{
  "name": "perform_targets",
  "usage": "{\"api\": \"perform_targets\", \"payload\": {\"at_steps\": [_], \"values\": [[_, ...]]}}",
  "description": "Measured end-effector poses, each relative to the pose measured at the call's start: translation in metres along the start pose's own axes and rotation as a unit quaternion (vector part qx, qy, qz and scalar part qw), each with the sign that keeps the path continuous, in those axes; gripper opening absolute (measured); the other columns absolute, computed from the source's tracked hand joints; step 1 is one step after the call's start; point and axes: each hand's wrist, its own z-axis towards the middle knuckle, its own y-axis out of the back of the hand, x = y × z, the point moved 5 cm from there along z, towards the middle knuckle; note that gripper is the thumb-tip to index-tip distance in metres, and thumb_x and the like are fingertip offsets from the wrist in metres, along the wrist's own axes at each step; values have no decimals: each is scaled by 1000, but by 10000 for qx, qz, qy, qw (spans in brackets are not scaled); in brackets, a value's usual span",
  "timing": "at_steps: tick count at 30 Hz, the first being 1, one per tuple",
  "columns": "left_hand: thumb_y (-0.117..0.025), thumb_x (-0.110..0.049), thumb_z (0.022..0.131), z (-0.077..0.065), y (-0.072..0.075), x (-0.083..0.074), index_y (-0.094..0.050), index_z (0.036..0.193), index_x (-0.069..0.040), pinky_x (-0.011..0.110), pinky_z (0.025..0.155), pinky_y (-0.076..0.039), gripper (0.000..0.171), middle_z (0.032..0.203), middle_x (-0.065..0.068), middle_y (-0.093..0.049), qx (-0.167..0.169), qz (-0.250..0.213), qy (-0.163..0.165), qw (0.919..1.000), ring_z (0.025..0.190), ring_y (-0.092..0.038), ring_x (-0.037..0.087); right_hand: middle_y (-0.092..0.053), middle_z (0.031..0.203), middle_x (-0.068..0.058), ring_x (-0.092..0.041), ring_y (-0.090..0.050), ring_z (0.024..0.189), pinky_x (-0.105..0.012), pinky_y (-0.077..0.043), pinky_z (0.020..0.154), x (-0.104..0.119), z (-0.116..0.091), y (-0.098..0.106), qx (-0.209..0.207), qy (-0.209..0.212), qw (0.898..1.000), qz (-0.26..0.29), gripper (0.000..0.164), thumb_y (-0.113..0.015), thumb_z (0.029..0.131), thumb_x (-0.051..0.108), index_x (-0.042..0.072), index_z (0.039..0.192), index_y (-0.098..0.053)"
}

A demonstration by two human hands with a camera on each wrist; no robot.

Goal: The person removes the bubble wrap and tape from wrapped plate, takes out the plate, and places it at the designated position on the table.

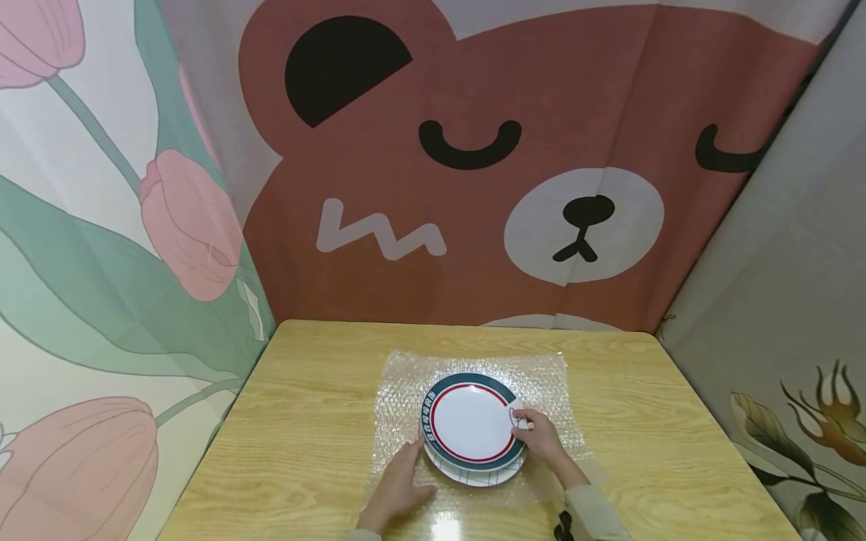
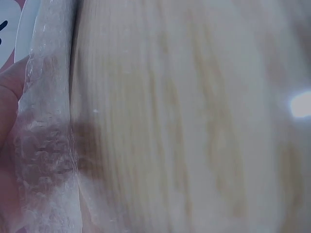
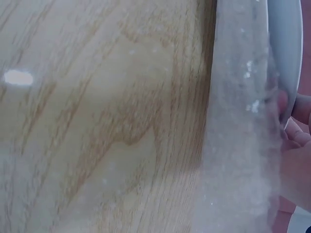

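A round plate (image 1: pixel 470 424) with a dark blue rim and a red ring lies over a second plate (image 1: pixel 476 479) with a grid-patterned edge, which shows at the front. Both are on a sheet of bubble wrap (image 1: pixel 399 383). My right hand (image 1: pixel 541 436) pinches the upper plate's right rim between thumb and fingers. In the right wrist view, fingers (image 3: pixel 302 109) are at the plate's edge. At the plates' lower left, my left hand (image 1: pixel 401 488) has its fingertips by the rim and its thumb stretched out over the wrap. Its fingertips are partly hidden.
A wooden table (image 1: pixel 304 451) extends around the bubble wrap. Behind it hangs a curtain (image 1: pixel 473 263) with a bear's face, with flowered cloth (image 1: pixel 101 300) to the left and a pale cloth (image 1: pixel 764 300) to the right. A dark object (image 1: pixel 563 526) is by the right sleeve.
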Motion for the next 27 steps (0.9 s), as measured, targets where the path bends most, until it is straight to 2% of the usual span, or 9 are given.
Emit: {"api": "perform_targets", "payload": {"at_steps": [3,6,11,14,20,24,27], "values": [[-74,-22,67,0,1,-1,-36,132,3,52,99,-27,79,128,25,-42,1,-48,2,10000,120,-34,42,-55,102,-25,-23,-54,79,-27,-50,56,0,0,0,4,-122,9998,142,28,-61,75,-7,-11,102,-58],[-74,-21,67,0,2,-2,-36,132,3,53,99,-27,79,128,25,-42,15,-79,-2,10000,120,-33,43,-55,103,-26,-27,-54,84,-28,-51,55,0,-1,0,-1,-163,9996,244,26,-58,76,-8,-11,102,-58],[-74,-21,67,-1,2,-3,-35,133,3,52,99,-27,79,129,25,-42,22,-61,4,10000,121,-33,42,-55,103,-26,-32,-49,97,-34,-49,73,2,-3,1,-24,-56,9994,351,25,-56,78,-8,-13,102,-58],[-74,-21,67,-1,2,-2,-35,133,3,53,99,-27,79,128,25,-42,13,-61,10,10000,120,-33,42,-55,105,-26,-33,-48,98,-35,-48,77,1,-3,1,-8,-76,9991,427,25,-56,79,-8,-13,103,-58],[-74,-21,68,-1,1,0,-35,133,2,53,99,-27,79,129,26,-41,24,-82,44,10000,121,-32,42,-50,112,-31,-33,-47,98,-25,-50,62,-3,-3,0,-58,-270,9963,815,26,-55,80,-10,-13,105,-57],[-73,-21,68,-1,0,0,-36,133,2,53,99,-27,78,129,26,-41,30,-79,51,10000,121,-33,42,-46,115,-34,-26,-55,84,-25,-50,51,-4,-4,-1,-108,-399,9924,1157,28,-53,80,-11,-14,108,-55],[-73,-20,68,-1,0,0,-35,133,2,53,99,-27,78,129,26,-40,32,-109,62,9999,121,-32,42,-45,116,-35,-21,-56,74,-26,-49,48,-4,-4,-1,-142,-483,9892,1376,29,-52,80,-11,-15,109,-54]]}}
